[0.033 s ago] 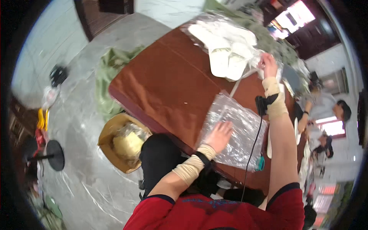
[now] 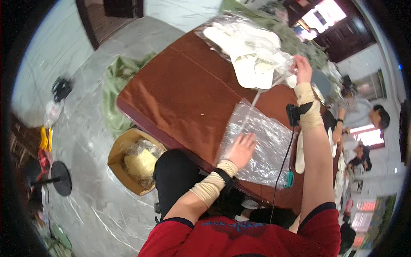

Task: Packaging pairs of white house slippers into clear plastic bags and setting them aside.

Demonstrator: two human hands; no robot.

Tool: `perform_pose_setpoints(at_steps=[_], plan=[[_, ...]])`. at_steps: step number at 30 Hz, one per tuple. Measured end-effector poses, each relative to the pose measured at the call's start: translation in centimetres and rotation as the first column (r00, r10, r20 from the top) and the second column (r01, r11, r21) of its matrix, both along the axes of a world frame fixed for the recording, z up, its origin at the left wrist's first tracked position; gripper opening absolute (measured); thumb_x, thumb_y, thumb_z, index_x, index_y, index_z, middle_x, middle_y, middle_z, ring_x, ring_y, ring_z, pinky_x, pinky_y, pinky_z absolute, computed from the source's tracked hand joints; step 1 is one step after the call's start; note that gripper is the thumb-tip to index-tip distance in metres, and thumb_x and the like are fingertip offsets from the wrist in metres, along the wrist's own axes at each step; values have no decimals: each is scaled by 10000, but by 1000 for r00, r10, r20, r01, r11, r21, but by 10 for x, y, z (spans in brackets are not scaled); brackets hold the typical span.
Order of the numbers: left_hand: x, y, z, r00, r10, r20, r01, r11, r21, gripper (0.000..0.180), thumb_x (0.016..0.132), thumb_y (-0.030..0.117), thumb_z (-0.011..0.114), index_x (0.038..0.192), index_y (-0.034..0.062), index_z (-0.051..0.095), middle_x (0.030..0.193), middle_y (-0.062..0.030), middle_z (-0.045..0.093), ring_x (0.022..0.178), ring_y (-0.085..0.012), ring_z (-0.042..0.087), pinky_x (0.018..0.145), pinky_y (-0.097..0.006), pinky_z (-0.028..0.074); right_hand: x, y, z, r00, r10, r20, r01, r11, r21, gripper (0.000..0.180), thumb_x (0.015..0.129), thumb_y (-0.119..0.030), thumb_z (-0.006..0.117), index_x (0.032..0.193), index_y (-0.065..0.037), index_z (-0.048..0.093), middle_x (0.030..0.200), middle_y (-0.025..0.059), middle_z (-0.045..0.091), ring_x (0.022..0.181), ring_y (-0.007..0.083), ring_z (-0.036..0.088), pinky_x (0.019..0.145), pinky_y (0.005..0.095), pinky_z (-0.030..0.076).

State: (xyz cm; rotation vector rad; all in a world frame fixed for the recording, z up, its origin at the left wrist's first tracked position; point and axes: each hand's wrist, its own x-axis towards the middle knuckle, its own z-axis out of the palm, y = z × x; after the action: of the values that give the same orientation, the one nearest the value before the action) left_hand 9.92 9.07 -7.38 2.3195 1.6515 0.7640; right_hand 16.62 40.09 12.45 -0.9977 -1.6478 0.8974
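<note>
My left hand point(image 2: 241, 150) lies flat, fingers outstretched, on a clear plastic bag point(image 2: 265, 147) spread over the brown-covered table point(image 2: 180, 85). Further off, my right arm reaches to the table's far right. My right hand point(image 2: 302, 68) has its fingers bent and closed on the edge of crinkled clear plastic. That plastic lies beside and partly over a pile of white, round-ended pieces point(image 2: 254, 73), whose exact kind I cannot tell. Both wrists are wrapped in beige bandage. A black device point(image 2: 293, 115) with a cable is strapped to my right wrist.
Teal-handled scissors point(image 2: 289, 179) lie near the bag's corner. Long white pieces point(image 2: 300, 154) and a grey rounded piece point(image 2: 321, 83) are at the right. A cardboard box point(image 2: 117, 160) with plastic-wrapped contents stands left of my knee. Green cloth point(image 2: 114, 111) hangs beside the table. Other people sit at the right.
The whole view has shifted slightly, moving the table a little leftward in the picture. My left hand stays on the bag, and my right hand stays at the crinkled plastic.
</note>
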Motion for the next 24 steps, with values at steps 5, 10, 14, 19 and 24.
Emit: perform_pose_setpoints(at_steps=[5, 10, 14, 19, 24], plan=[[16, 12, 0, 999, -31, -6, 32, 998, 53, 489, 849, 188, 530, 1327, 98, 478, 1466, -127, 359, 1376, -265, 302, 1145, -459, 199, 76, -43, 105, 998, -69, -1, 66, 955, 288, 153, 923, -92, 509, 990, -29, 631, 840, 4, 604, 745, 96, 544, 712, 228, 445], [12, 8, -5, 999, -30, 44, 27, 998, 60, 482, 831, 184, 557, 1302, 98, 502, 1446, -126, 381, 1360, -269, 322, 1134, -460, 223, 104, -95, 139, 957, 237, 166, -252, 964, 79, 118, 936, -104, 510, 1000, -64, 602, 902, -24, 592, 830, 79, 532, 742, 198, 415], [11, 7, -4, 999, -26, 38, 21, 991, 129, 460, 818, 197, 566, 1264, 88, 529, 1406, -127, 419, 1332, -276, 350, 1123, -465, 238, 146, -137, 151, 954, 293, 63, -294, 956, 5, 117, 964, -145, 497, 1024, -66, 559, 970, -6, 580, 858, 96, 551, 748, 208, 431], [12, 4, 3, 985, -30, -171, 25, 999, -28, 464, 840, 249, 558, 1279, 104, 527, 1422, -103, 420, 1351, -262, 328, 1131, -457, 215, 187, -177, 129, 937, 338, -92, -336, 941, 42, 143, 961, -169, 518, 1051, -65, 559, 989, 29, 587, 933, 127, 566, 835, 256, 463], [17, -4, 20, 957, -54, 285, 46, 998, 34, 440, 854, 283, 509, 1270, 144, 553, 1307, -67, 549, 1282, -246, 408, 1110, -474, 225, 268, -189, 35, 814, 52, 579, -44, 999, -28, 225, 906, -196, 607, 1058, -30, 599, 1001, 65, 639, 923, 113, 593, 775, 282, 490]])
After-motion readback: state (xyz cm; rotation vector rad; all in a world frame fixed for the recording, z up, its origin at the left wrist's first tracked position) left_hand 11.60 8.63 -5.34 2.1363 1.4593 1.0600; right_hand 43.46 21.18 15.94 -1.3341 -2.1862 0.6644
